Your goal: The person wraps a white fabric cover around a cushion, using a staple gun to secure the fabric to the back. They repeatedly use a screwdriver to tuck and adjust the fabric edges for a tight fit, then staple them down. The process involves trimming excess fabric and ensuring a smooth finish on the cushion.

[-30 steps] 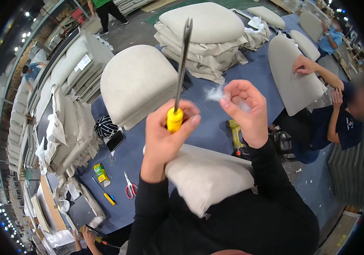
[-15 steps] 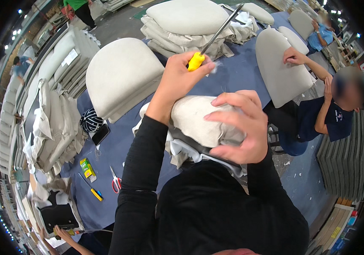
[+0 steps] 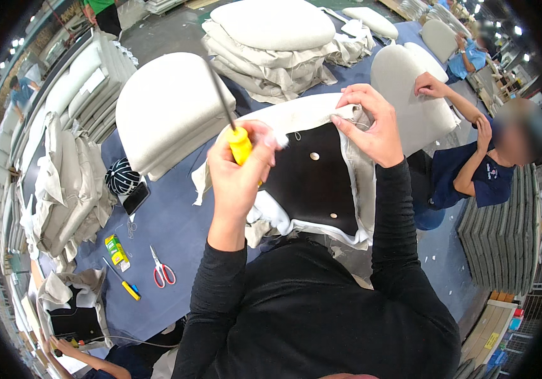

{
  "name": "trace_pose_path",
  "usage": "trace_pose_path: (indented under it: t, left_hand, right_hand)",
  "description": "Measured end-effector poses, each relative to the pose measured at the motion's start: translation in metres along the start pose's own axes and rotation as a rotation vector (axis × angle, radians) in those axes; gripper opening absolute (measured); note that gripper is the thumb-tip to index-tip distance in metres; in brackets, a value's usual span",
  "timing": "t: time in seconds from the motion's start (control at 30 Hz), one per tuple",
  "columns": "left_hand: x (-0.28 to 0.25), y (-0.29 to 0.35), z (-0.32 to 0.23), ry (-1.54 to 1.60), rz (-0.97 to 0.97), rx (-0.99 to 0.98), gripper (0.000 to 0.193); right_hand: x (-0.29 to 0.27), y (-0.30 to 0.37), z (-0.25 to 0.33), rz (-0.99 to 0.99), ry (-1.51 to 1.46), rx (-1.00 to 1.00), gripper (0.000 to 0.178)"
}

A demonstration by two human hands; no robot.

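Note:
My left hand (image 3: 236,183) is closed round the yellow handle of a screwdriver (image 3: 240,146), its blurred shaft pointing up and away. A small white tuft (image 3: 279,139) shows by its fingertips. In front of me lies a seat cushion with its black backing board (image 3: 321,180) facing up, pierced by round holes. Beige cover fabric (image 3: 302,112) wraps over the board's edges, with white padding (image 3: 271,211) showing at the near left. At the far right corner my right hand (image 3: 375,129) pinches the folded fabric edge between thumb and fingers.
Red-handled scissors (image 3: 164,275), another yellow-handled tool (image 3: 130,289), a green-yellow box (image 3: 117,251), a phone (image 3: 135,198) and a striped round item (image 3: 122,177) lie left on the blue table (image 3: 182,252). Cushions (image 3: 170,114) stand beyond. A person (image 3: 479,164) sits right; another's hand (image 3: 62,346) works lower left.
The cushion, earlier showing its rounded fabric side, now shows its black board. My right hand has moved up to its corner. My left hand, still with the screwdriver, has come down and nearer.

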State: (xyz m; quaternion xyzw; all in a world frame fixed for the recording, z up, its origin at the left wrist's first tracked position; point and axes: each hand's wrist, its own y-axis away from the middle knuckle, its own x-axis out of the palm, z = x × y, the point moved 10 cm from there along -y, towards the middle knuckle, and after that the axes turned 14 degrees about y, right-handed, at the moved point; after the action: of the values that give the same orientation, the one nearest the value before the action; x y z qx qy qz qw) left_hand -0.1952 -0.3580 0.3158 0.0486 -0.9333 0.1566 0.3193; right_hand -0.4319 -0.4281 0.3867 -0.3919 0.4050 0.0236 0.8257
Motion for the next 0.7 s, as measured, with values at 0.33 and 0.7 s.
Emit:
trace_pose_path:
  t: [0.33,0.7]
  left_hand:
    - [0.035,0.019,0.012,-0.312,0.169,-0.080,0.019]
    - [0.010,0.059,-0.004,-0.702,0.172,0.069,0.029]
  right_hand:
    - [0.012,-0.004,0.008,0.108,-0.157,0.147,0.014]
    - [0.019,0.002,0.055,0.101,-0.204,0.070,0.010]
